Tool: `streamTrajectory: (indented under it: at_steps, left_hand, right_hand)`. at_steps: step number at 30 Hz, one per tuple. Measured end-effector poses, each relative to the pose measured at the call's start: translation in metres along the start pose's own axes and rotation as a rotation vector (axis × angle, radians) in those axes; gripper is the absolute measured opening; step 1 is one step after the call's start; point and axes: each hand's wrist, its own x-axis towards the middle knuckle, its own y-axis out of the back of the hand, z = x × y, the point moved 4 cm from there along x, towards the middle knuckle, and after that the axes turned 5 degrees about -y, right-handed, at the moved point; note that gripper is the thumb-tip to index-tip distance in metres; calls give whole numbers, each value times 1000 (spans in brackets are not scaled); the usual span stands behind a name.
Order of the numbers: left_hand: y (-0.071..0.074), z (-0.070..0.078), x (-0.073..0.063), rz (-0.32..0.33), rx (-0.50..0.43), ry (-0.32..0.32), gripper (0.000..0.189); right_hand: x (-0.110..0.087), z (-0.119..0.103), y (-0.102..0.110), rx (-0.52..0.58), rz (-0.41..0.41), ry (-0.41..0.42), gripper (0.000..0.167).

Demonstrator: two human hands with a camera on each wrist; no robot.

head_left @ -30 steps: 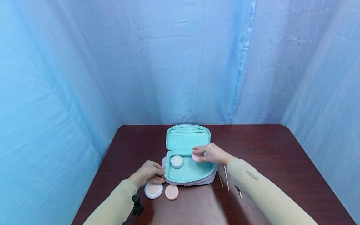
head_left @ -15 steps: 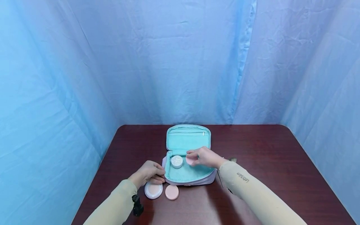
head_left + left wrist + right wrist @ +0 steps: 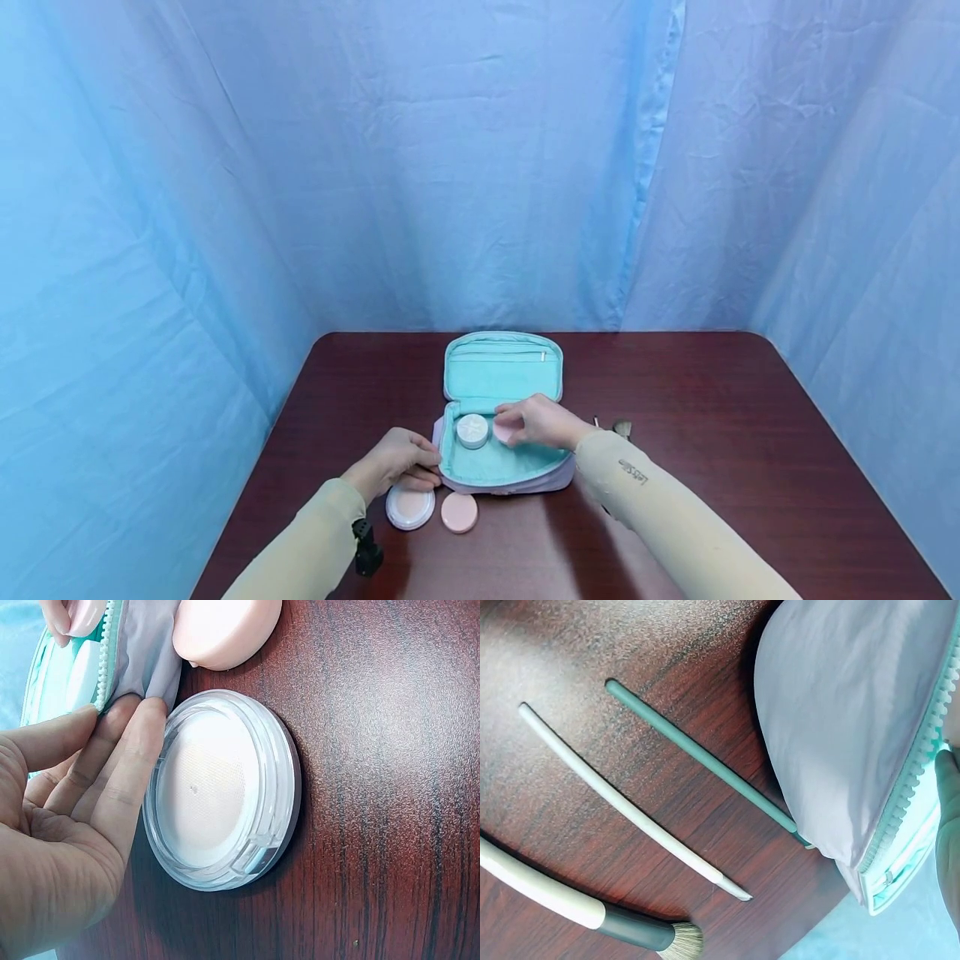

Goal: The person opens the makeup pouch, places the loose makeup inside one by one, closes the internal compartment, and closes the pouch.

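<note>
An unzipped makeup bag (image 3: 502,377), lilac outside and mint inside, lies with its lid folded back. My left hand (image 3: 397,460) pinches the near-left edge of the bag beside the zipper. Inside the bag, my right hand (image 3: 546,422) holds a small round pink case (image 3: 502,432) between thumb and fingers, close over the lining. Just left of that case sits a round white case (image 3: 472,431) with a raised pattern on top. Below my left hand, a powder compact with a clear rim (image 3: 206,787) lies on the table, near a round pink item (image 3: 459,512).
Right of the bag lie a thick makeup brush (image 3: 637,926), a thin pale brush (image 3: 622,802) and a slim green stick (image 3: 697,754), its end against the bag. Blue curtains (image 3: 480,167) hang around the dark wooden table (image 3: 712,400).
My right hand has moved left and slightly toward me with the pink case, closer to the white one. My left hand stays at the bag's edge.
</note>
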Motion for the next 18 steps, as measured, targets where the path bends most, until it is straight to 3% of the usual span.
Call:
streamTrajectory:
  at_steps: [12, 18]
  left_hand:
    - [-1, 1, 1, -6, -13, 2, 15]
    - [-1, -1, 2, -11, -26, 0, 17]
  right_hand:
    - [4, -6, -4, -74, 29, 0, 42]
    - [4, -12, -6, -93, 42, 49, 36]
